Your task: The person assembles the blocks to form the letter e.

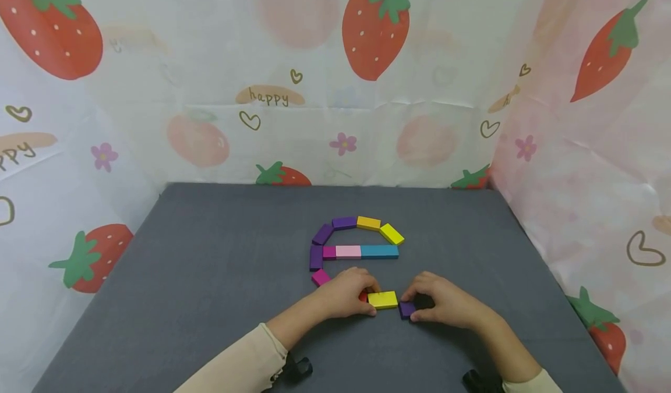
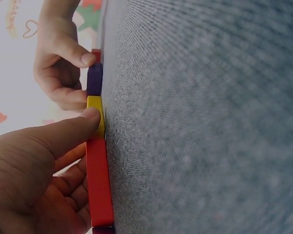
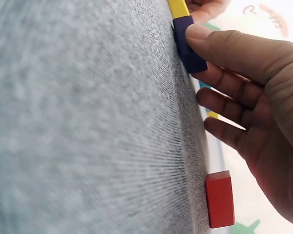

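Note:
My left hand (image 1: 348, 294) pinches a yellow block (image 1: 383, 300) near its left end, thumb on the near side. Against that end sits a red block (image 2: 99, 183), mostly covered by the hand in the head view. My right hand (image 1: 445, 300) holds a short dark purple block (image 3: 189, 46) between thumb and index finger, at the right end of the yellow block. Above the hands, purple blocks (image 1: 316, 257), an orange block (image 1: 368, 223) and another yellow block (image 1: 392, 234) form an arch. Inside it runs a bar of magenta, pink (image 1: 348, 252) and blue (image 1: 380, 252) blocks.
A separate red block (image 3: 219, 200) lies on the grey table (image 1: 209, 253), hidden behind the right hand in the head view. A magenta block (image 1: 320, 277) sits beside the left hand. Strawberry-print cloth (image 1: 314, 137) walls the back and sides.

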Motion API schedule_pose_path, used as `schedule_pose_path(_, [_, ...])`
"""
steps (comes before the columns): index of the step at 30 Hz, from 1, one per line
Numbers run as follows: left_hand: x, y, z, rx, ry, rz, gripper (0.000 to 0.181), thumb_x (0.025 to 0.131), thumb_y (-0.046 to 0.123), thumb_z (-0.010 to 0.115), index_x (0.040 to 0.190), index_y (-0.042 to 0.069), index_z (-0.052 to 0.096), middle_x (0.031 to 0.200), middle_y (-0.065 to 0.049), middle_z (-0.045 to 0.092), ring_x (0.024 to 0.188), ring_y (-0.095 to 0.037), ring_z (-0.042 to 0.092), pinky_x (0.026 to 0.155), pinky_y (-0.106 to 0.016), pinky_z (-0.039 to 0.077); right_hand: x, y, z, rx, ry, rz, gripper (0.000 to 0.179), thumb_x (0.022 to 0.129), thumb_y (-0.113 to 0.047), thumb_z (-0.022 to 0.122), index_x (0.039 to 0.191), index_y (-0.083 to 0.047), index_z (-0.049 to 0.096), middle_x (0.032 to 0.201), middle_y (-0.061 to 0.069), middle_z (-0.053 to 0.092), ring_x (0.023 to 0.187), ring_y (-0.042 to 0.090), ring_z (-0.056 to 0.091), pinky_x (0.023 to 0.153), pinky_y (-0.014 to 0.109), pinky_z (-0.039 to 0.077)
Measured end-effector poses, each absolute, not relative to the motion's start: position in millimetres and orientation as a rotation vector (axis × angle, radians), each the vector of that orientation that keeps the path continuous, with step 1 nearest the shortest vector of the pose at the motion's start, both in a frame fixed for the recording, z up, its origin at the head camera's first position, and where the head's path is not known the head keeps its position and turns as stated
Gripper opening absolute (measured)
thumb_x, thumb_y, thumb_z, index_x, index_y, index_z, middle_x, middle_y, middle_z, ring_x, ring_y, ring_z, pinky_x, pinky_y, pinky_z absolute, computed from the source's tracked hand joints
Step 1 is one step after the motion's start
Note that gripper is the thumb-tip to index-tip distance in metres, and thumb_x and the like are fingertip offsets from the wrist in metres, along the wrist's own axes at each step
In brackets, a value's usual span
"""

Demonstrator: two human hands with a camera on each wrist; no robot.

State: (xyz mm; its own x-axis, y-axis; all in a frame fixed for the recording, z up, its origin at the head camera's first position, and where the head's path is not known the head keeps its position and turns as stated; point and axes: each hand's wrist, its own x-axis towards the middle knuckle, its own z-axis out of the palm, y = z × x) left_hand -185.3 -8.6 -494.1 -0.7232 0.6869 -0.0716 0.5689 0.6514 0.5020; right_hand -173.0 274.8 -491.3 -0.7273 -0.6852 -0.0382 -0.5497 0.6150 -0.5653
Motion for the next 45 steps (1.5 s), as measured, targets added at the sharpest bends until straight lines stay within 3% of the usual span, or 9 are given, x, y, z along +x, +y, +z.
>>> schedule_pose_path(45, [-187,-10,-494,0.964,2.561,0.784,0.034,0.088,0.035,0.082,0.117,0.019,0.074,0.100,0.011,0.062,0.093,-0.006,0.051,0.083,-0.022,0.045,-191,266,-491,-0.961,2.632,-0.766,0.026,0.088,-0.031,0.082,0.112,-0.029,0.073,0.109,-0.019,0.065,0.108,0.008,0.055,0.100,0.041,0.048])
